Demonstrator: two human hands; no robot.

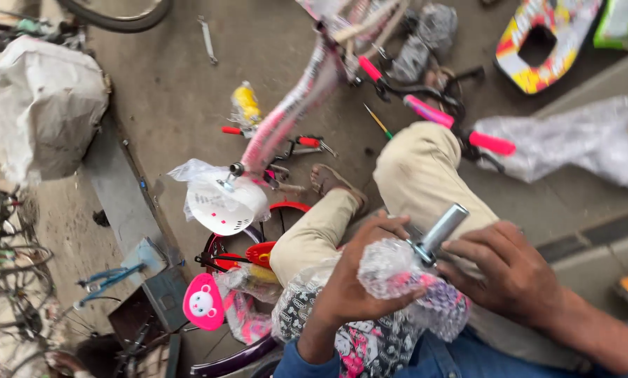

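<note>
Blue denim sleeves at both wrists, beige trousers, a brown sandal; both hands bare

We have one view only — a camera worn on the head, tilted steeply down and canted so the concrete floor (pixel 188 91) runs at a slant. It sits close above our left hand (pixel 352 280) and right hand (pixel 513 276) at the bottom edge, while the pink bicycle frame (pixel 293 112) lies farther off — toward the top.
</note>
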